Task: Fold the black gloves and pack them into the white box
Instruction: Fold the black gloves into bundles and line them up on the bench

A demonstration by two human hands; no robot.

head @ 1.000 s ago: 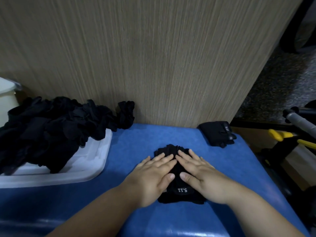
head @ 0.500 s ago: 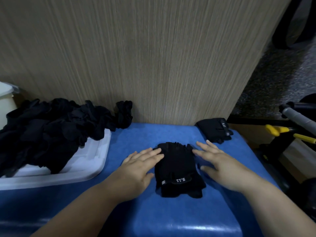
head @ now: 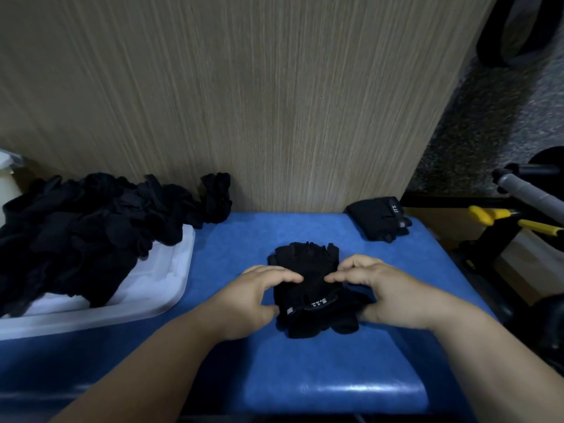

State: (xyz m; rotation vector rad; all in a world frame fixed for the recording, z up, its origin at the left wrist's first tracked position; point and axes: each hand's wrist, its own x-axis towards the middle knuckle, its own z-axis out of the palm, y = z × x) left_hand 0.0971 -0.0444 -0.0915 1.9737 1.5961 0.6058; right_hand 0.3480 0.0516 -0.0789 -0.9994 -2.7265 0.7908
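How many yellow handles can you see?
2. One yellow handle is at the right edge beside the blue table; the other yellow handle is just right and lower. More may be hidden.

The blue bench top (head: 232, 355) is looking like smooth vinyl padding, and its near edge is catching a glossy strip of light. The glove (head: 308, 288) at its middle is showing matt black cloth with a small grey printed label. At the far right corner a second glove (head: 378, 218) is looking like the same dull knit. The heap of gloves (head: 85, 221) on the left is reading as soft, matt, crumpled fabric, spilling over a white tray (head: 164, 288) of smooth, faintly shiny plastic. Behind, the wall panel (head: 244, 102) is showing fine streaked wood grain with a flat finish.
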